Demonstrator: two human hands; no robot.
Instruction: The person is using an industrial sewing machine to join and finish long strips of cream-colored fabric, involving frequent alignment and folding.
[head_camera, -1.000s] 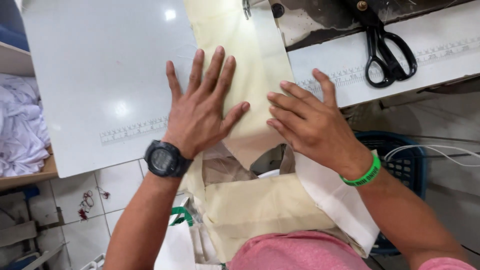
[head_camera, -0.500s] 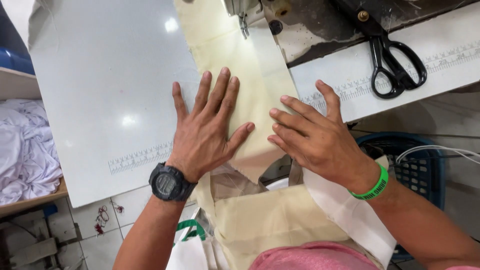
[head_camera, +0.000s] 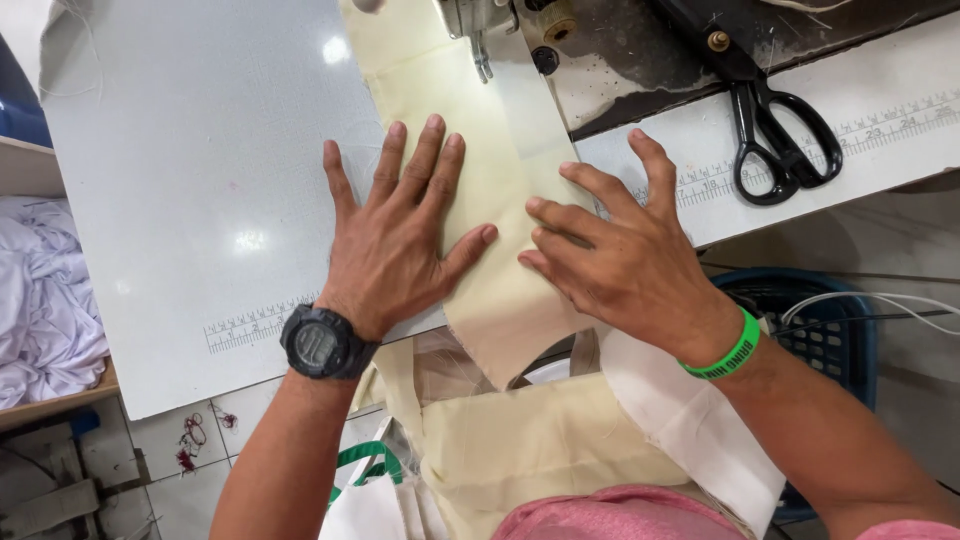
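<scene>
A long strip of cream fabric (head_camera: 450, 110) lies on the white sewing table (head_camera: 200, 150) and runs up under the presser foot (head_camera: 481, 55) of the sewing machine. My left hand (head_camera: 400, 235), with a black watch on its wrist, rests flat on the fabric's left side, fingers spread. My right hand (head_camera: 620, 255), wearing a green wristband, presses flat on the fabric's right edge. The fabric's near end hangs off the table's front edge toward my lap, where more cream and white cloth (head_camera: 540, 445) is piled.
Black scissors (head_camera: 775, 135) lie on the table at the upper right beside the dark machine base (head_camera: 640, 60). A blue plastic basket (head_camera: 825, 325) stands below on the right. White garments (head_camera: 40, 300) are heaped on a wooden shelf at left. Tiled floor shows below.
Both hands have slid the cream fabric forward along the table toward the presser foot. The view has shifted closer to the machine.
</scene>
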